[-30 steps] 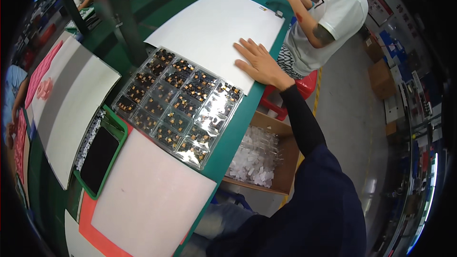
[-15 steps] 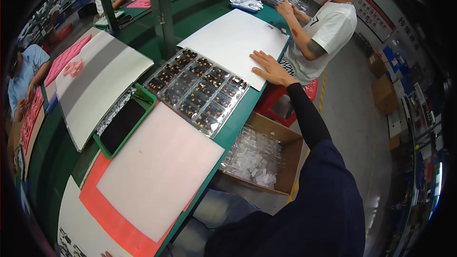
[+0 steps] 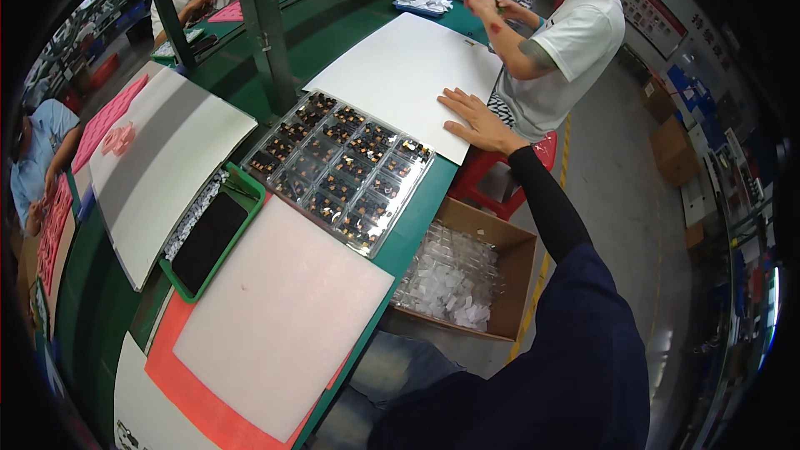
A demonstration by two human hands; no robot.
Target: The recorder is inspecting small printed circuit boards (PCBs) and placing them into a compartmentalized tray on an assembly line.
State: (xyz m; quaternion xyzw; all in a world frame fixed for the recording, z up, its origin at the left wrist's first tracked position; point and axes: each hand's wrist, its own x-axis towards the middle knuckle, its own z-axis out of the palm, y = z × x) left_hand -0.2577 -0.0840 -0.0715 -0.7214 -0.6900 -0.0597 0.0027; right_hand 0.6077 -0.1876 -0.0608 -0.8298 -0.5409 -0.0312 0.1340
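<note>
Left edge: a white board (image 3: 167,167) lies on the green table (image 3: 250,67), with a green tray (image 3: 212,237) holding a dark slab just beside it.
Front of table: a pale pink sheet (image 3: 279,325) rests over an orange one.
Middle: a clear blister tray (image 3: 342,168) of small dark-and-gold parts sits between the pink sheet and a large white sheet (image 3: 408,75), its far corner touching that sheet.
Below the table edge: a cardboard box (image 3: 500,271) of clear plastic pieces.
Right hand (image 3: 475,121): laid flat, palm down, on the near corner of the white sheet; fingers spread and straight, pinching nothing.
Arm pose: the black-sleeved arm reaches forward, nearly straight, from the lower right.
Step in hand: seemingly steadying or drawing the white sheet; moving it would call for a slide or an edge grip.
Left hand: out of view.
Far right: a person in a white shirt (image 3: 575,50) works alongside.
</note>
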